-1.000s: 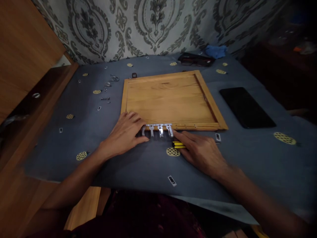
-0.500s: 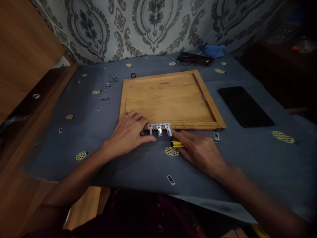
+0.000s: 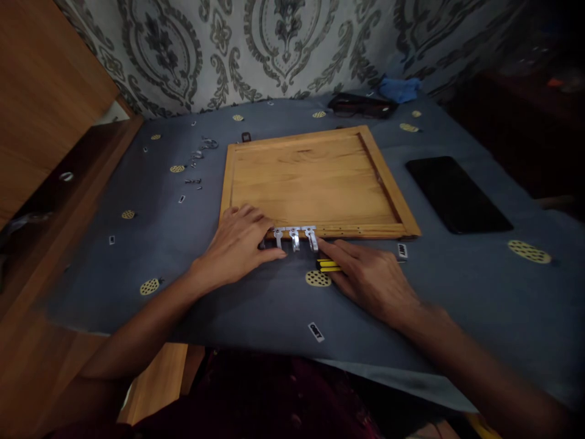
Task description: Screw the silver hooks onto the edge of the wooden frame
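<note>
A shallow wooden tray-like panel (image 3: 315, 177) lies flat on a blue-grey cloth. A shiny metal hook rack (image 3: 295, 236) rests against the panel's near edge. My left hand (image 3: 237, 244) lies flat over the rack's left end, fingers stretched out and pressing on it. My right hand (image 3: 365, 277) reaches in from the right, its fingertips touching the rack's right end. Under the right palm lies a yellow-and-black tool (image 3: 328, 266), partly hidden. Whether the right hand grips it I cannot make out.
A black phone (image 3: 457, 194) lies right of the panel. Small metal hooks and screws (image 3: 201, 155) are scattered at the back left. Dark glasses (image 3: 361, 107) and a blue cloth (image 3: 400, 88) sit by the patterned wall. A wooden cabinet (image 3: 46, 91) stands left.
My left hand slid slightly right, covering the leftmost hook of the rack. The right hand stayed almost still. The view shifted a little.
</note>
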Motion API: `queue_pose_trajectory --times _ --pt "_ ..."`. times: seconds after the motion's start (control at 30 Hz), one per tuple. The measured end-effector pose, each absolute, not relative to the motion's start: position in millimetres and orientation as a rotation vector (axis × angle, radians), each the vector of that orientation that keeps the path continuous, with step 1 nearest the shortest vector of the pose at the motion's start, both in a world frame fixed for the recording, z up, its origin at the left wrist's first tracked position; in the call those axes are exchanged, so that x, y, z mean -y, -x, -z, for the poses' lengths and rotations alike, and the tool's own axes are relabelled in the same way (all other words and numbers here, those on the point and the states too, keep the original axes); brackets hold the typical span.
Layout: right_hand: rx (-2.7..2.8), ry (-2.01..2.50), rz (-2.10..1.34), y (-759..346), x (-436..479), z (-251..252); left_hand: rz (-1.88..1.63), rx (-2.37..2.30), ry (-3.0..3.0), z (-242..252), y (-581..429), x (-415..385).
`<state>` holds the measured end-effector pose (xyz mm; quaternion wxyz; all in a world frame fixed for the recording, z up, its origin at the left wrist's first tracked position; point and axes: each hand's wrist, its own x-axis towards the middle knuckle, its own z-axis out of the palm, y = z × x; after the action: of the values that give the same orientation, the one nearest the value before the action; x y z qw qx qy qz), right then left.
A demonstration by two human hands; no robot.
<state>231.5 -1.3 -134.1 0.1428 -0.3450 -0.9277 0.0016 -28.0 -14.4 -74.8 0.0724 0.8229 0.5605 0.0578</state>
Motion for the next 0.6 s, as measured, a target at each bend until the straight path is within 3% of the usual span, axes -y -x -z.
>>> queue_pose_trajectory --times 0.6 --pt "2.66 0.971 0.076 -228.4 1.6 130.2 -0.229 -1.649 -2.469 76.9 34.3 11.6"
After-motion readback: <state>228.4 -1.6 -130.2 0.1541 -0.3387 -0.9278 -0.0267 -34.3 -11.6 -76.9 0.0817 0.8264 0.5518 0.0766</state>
